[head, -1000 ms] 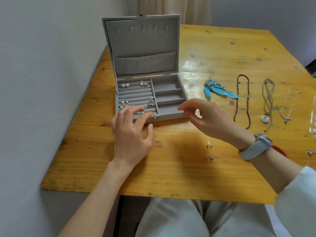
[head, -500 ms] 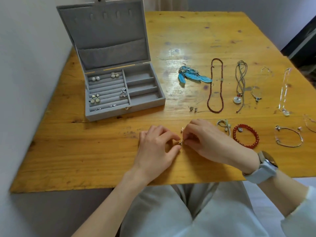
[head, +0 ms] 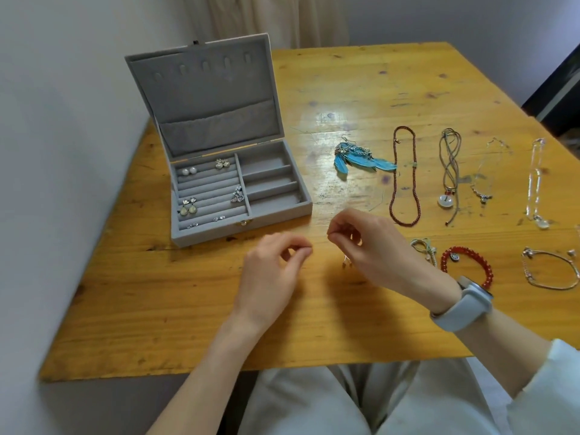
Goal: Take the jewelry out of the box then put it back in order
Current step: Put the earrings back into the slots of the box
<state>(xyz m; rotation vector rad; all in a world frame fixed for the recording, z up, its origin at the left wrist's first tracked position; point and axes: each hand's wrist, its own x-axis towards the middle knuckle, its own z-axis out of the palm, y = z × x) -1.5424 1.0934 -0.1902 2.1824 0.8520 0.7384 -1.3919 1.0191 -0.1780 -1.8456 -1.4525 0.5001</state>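
Grey jewelry box (head: 276, 211) and watch (head: 464, 304) show no readable writing.

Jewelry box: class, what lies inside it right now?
The box holds six earring pairs in its ring rolls, including pearl studs. Its right compartments are bare. The lid pocket's contents are hidden.

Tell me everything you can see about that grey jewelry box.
The grey fabric-covered jewelry box sits open at the wooden table's left rear, lid upright showing a pocket and hooks. Its left half holds ridged rolls carrying several small earring pairs; the right half has four bare compartments. A small gold clasp is in front. Neither hand touches it.
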